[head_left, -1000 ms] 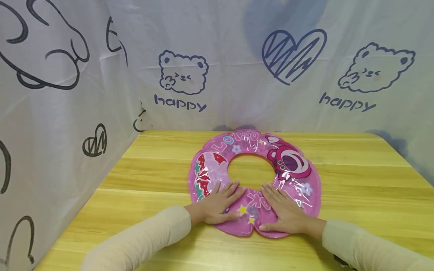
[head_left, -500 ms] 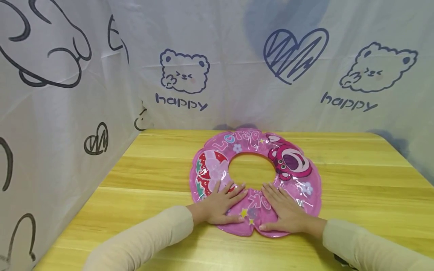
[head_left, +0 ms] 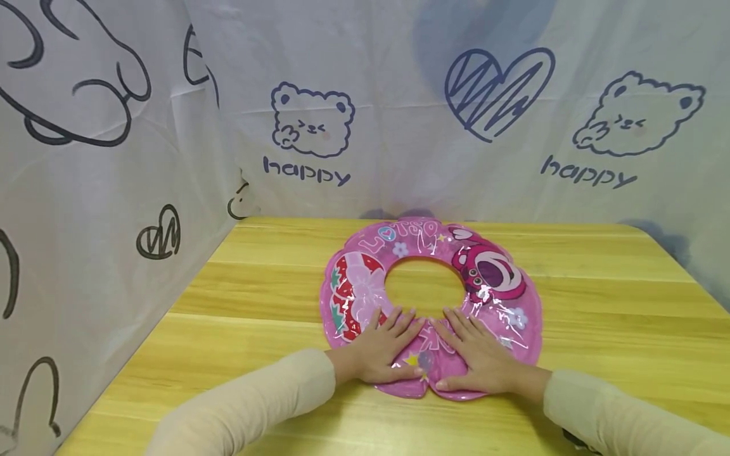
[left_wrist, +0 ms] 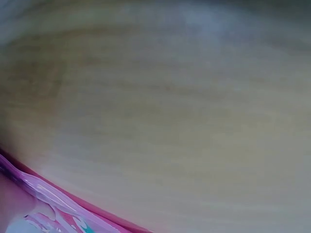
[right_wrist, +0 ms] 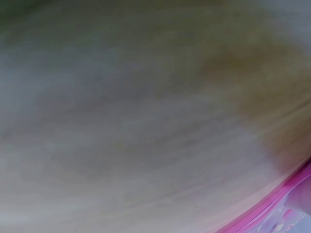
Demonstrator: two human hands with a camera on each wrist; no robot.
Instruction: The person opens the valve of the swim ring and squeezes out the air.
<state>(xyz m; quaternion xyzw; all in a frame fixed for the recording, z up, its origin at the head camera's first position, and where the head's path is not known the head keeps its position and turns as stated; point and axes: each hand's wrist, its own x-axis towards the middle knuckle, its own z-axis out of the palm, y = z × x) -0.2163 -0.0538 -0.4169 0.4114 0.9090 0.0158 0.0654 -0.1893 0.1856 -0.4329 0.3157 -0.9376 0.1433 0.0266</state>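
A pink inflatable swim ring (head_left: pixel 365 288) lies flat on the wooden table, printed with strawberries, a bear, flowers and the letters LOTSO. My left hand (head_left: pixel 382 351) rests palm down on its near left part, fingers spread and straight. Beside it my right hand (head_left: pixel 481 358) lies flat on the near right part, fingers stretched toward the centre hole. A notch in the ring's near edge shows between the two thumbs. In the left wrist view the ring's rim (left_wrist: pixel 63 199) crosses the lower left corner; in the right wrist view its edge (right_wrist: pixel 257 213) fills the lower right corner.
The table (head_left: pixel 228 329) has a yellow wood-grain top. A white cloth (head_left: pixel 393 126) with drawn bears, hearts and the word happy hangs right behind its far edge. Another drawn-on cloth (head_left: pixel 102 190) hangs along the left side.
My left hand has slid right across the ring toward the right hand, uncovering more of the strawberry print. My right index finger has spread leftward over the lettering. The ring has barely moved.
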